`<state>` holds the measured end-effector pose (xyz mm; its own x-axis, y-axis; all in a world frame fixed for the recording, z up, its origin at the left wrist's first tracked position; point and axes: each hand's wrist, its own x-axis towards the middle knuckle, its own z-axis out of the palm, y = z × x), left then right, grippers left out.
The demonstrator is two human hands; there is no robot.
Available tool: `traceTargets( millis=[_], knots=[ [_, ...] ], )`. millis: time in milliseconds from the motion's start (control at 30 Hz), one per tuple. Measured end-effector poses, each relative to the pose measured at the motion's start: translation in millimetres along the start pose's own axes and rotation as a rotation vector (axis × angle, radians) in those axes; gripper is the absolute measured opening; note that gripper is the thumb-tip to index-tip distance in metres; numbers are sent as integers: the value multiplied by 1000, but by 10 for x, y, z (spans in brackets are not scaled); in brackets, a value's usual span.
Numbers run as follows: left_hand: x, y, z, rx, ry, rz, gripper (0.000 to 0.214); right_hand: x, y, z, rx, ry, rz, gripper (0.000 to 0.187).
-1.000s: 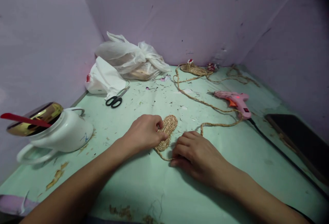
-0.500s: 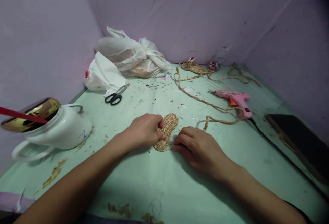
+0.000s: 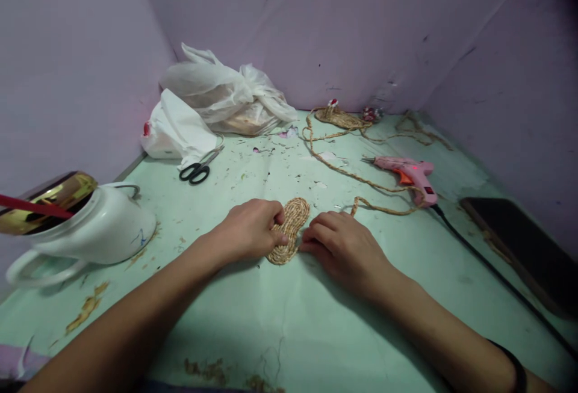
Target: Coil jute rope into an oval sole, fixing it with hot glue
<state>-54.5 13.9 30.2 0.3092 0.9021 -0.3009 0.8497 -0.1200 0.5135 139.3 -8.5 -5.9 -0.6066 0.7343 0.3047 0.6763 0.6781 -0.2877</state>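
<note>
A small sole-shaped coil of braided straw rope (image 3: 295, 215) lies on the green tabletop. My left hand (image 3: 255, 227) grips its left side, thumb on top and fingers curled at the edge. At its lower right edge, my right hand (image 3: 338, 245) is closed in a pinch on the rope's running end, which is mostly hidden by the fingers. The loose braided rope (image 3: 383, 206) comes out behind my right hand, loops by the glue gun (image 3: 406, 175) and runs back toward the wall.
Black-handled scissors (image 3: 195, 173) lie back left, before a white plastic bag (image 3: 235, 95). A white mug (image 3: 97, 224) stands at left. At right are a dark phone (image 3: 519, 248) and the glue gun's black cable (image 3: 492, 278). A finished-looking straw sole (image 3: 341, 118) rests by the wall.
My right hand has moved slightly up and in against the coil's edge, with the rope end pressed closer to it. My left hand keeps its hold. The whole view has shifted a little.
</note>
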Motion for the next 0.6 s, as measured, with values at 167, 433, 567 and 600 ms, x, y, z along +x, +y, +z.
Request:
traceTargets(
  millis=[167, 433, 567, 600],
  knots=[
    [6, 2, -1, -25, 4, -10, 18, 20, 31, 30, -7, 27, -12, 12],
    [12, -18, 16, -39, 8, 1, 18, 41, 32, 17, 28, -1, 19, 11],
    [20, -26, 20, -21, 2, -9, 19, 51, 84, 11, -80, -5, 72, 13],
    [21, -28, 21, -14, 2, -8, 20, 50, 93, 13, -109, -2, 79, 16]
  ],
)
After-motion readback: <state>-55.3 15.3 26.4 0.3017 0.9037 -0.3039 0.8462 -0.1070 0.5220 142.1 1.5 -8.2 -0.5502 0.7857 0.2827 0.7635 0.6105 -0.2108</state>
